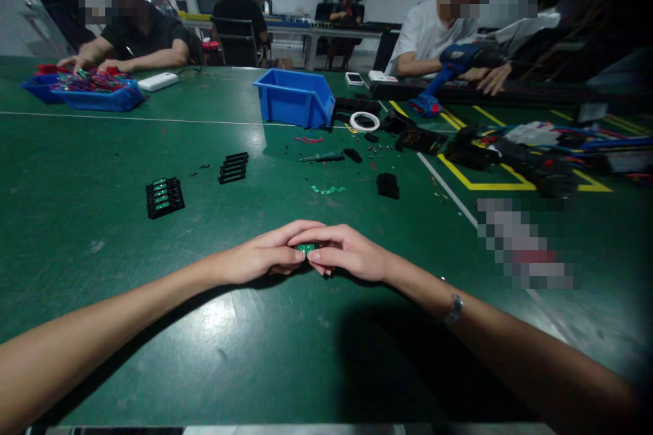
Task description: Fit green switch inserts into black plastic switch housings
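Note:
My left hand (268,251) and my right hand (352,253) meet at the middle of the green table, both closed on a small green circuit board (307,247). Both thumbs press on its near side while the fingers wrap over and behind it; a dark edge shows around it, mostly hidden. Beyond my left hand lie a row of black frames with green boards in them (164,197) and a group of black frames without boards (233,168). Several loose green boards (328,189) lie just past my hands, and a small stack of black parts (388,185) sits to their right.
A screwdriver (322,157), a white ring (364,122) and a blue bin (294,98) stand farther back. At right are a blue cordless drill (439,78) and dark tools with cables (530,160). Co-workers sit across the table, one behind blue trays of wires (99,96).

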Demonstrator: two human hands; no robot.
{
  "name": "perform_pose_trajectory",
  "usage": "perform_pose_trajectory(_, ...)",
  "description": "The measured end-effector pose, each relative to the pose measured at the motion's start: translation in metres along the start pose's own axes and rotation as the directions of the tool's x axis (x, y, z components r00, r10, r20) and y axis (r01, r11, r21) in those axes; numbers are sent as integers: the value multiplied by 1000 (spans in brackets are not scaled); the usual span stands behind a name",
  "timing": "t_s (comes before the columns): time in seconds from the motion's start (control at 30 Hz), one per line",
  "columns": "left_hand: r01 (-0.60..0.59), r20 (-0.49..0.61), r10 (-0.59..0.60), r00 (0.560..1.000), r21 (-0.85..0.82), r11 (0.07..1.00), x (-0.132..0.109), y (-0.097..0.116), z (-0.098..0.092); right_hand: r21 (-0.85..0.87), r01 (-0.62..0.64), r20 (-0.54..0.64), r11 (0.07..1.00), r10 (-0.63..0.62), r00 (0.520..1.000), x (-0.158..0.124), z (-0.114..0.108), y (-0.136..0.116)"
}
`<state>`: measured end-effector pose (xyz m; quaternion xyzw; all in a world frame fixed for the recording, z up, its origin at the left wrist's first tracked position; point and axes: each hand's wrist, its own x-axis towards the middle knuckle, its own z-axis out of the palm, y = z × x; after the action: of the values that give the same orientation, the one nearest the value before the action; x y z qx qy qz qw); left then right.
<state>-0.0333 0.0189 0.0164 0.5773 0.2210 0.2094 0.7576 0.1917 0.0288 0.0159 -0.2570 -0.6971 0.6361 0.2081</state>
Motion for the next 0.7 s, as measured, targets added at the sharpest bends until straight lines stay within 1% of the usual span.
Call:
perform_pose_trajectory(0.3,4,-3,-4,1000,12,1000,0,0,0,-88,-25,-13,996,24,1000,-1,-1,-3)
perform_pose_trajectory(0.47,3,6,-3,1000,-3,1000,-1,0,0,-54,-38,-11,998,38,999,-1,-2,-1)
perform_pose_trajectory(0.7,3,2,-3,1000,28,1000,0,1,1,6,-30,-5,1000,30,1000,0,0,0)
